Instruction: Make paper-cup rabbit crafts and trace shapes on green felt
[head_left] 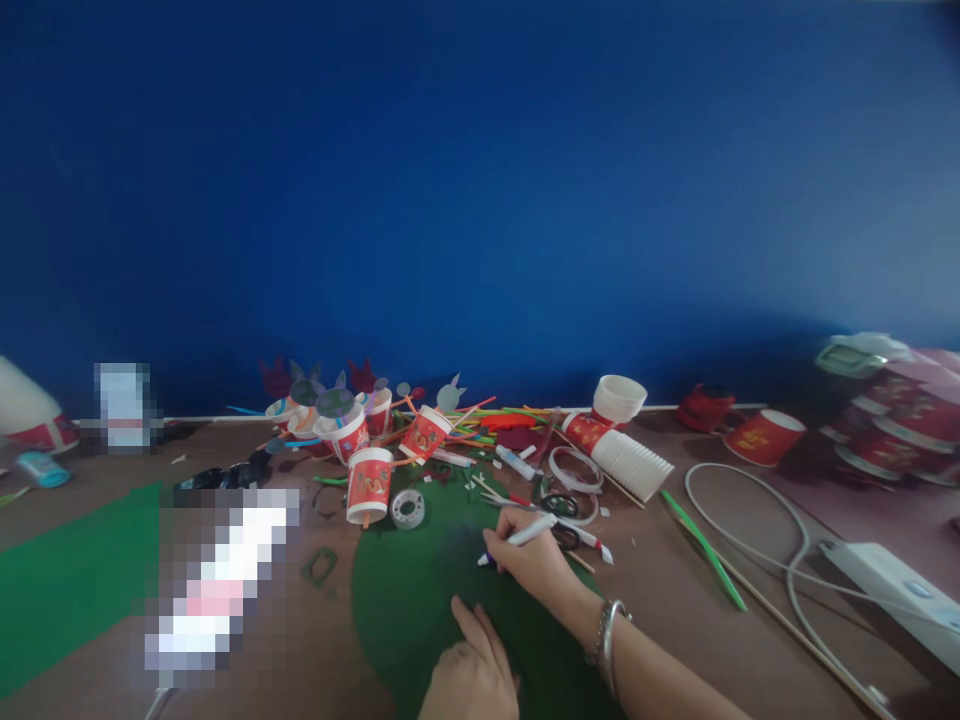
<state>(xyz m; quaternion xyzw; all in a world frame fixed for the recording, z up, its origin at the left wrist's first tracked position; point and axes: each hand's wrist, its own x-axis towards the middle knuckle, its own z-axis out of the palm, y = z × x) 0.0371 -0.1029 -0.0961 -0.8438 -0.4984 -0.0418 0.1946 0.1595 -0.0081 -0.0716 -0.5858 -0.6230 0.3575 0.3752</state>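
My right hand (544,575) grips a white marker pen (535,529) near its lower end, the tip pointing down-left at a dark green sheet (390,610). I cannot tell whether the tip touches it. My left hand (472,672) rests on the same sheet nearer to me, two fingers stretched forward. Just beyond the right hand lie scissors (564,505) with dark handles, partly hidden by the hand. A roll of tape (407,509) sits at the sheet's far left edge. Beside it stands a red paper cup (369,487).
Decorated paper cups (341,435) and coloured sticks (480,425) crowd the back by the blue wall. A cup stack (630,462) lies behind the right hand. A cable (799,540) runs to a white power strip (896,590) at right. More green paper (82,580) lies left.
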